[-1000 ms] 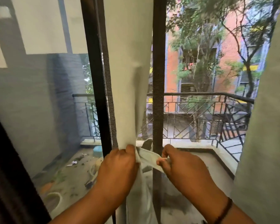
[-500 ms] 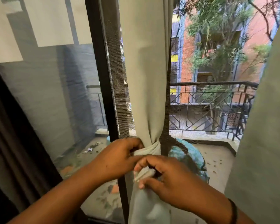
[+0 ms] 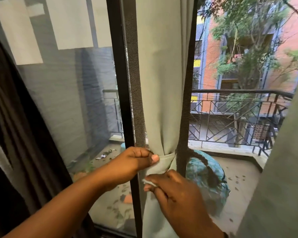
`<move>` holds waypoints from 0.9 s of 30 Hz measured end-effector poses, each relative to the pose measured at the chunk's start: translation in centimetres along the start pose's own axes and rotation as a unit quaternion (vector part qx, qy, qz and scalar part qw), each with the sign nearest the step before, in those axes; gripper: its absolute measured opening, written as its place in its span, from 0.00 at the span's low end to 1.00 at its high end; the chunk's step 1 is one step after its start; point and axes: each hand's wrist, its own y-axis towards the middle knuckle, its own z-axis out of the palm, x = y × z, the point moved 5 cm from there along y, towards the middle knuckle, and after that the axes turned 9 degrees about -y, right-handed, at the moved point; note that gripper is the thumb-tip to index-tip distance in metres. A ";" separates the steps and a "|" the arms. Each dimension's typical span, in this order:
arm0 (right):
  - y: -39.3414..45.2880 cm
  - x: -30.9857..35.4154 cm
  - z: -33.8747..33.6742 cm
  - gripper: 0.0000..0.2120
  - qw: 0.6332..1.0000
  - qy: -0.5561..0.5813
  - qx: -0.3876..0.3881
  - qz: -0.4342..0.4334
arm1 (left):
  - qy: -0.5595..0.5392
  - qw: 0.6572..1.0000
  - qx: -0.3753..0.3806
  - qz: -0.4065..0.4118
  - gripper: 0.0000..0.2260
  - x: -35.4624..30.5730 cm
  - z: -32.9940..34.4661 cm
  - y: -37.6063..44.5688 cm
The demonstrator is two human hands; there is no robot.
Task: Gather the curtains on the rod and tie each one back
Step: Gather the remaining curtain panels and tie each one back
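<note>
A pale green curtain (image 3: 162,74) hangs gathered in front of the window frame, cinched at the waist by a matching fabric tie-back band (image 3: 168,161). My left hand (image 3: 136,159) pinches the band's left end between thumb and fingers. Just below, my right hand (image 3: 172,191) pinches the other loose end of the band against the curtain. A second pale green curtain (image 3: 282,169) hangs loose at the right edge. The rod is out of view.
A dark curtain (image 3: 15,126) hangs at the far left. The black window frame (image 3: 126,100) and mesh screen stand behind the gathered curtain. Beyond the glass lie a balcony with a metal railing (image 3: 239,93) and a blue patterned bundle (image 3: 208,176).
The band, first held stretched between my hands, now wraps round the curtain. My right hand has dropped a little below my left. The view has shifted left and closer.
</note>
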 end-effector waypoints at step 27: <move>2.6 -6.5 2.2 0.22 0.832 0.440 -0.018 0.338 | 0.275 0.925 -0.175 0.197 0.15 1.7 -0.5 -1.9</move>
